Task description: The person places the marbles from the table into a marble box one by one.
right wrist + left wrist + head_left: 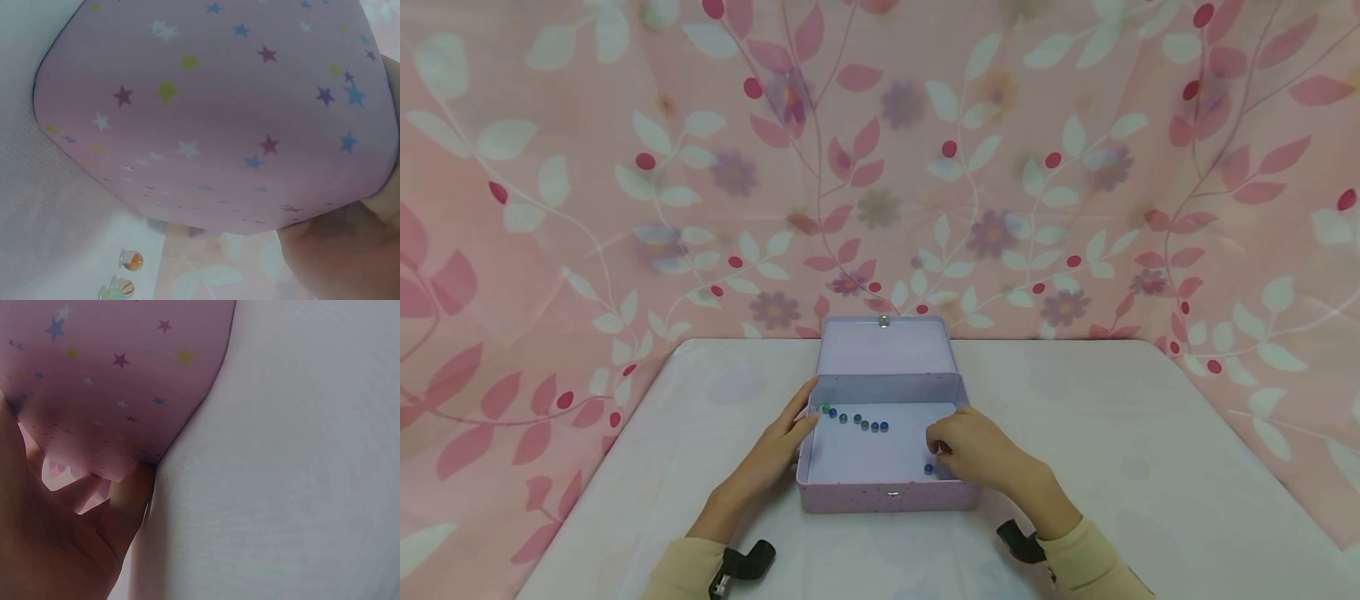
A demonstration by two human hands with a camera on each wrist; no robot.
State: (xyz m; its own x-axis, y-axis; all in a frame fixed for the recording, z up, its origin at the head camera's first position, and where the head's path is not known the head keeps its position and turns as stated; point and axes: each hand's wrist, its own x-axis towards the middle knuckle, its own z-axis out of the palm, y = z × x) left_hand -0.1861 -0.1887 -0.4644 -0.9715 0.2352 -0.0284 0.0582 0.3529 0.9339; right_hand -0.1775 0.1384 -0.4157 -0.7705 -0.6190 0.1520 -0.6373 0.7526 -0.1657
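A pink star-printed tin box (pixel 887 498) stands with its lid folded back on the white table (pixel 1112 417). Inside lie several small blue and green marbles (pixel 857 419) in a row, and a single blue marble (pixel 928 469) near the front right. My left hand (pixel 786 437) rests with straight fingers against the box's left wall (pixel 119 394). My right hand (pixel 970 454) curls over the right front corner, fingertips inside by the single marble and palm against the outer wall (pixel 219 125). What lies under those fingertips is hidden.
A pink cloth backdrop (pixel 880 167) with leaves hangs behind and to both sides of the table. In the right wrist view two glassy marbles (pixel 128 272) lie on a pale surface past the box's corner. Bare tabletop lies left and right of the box.
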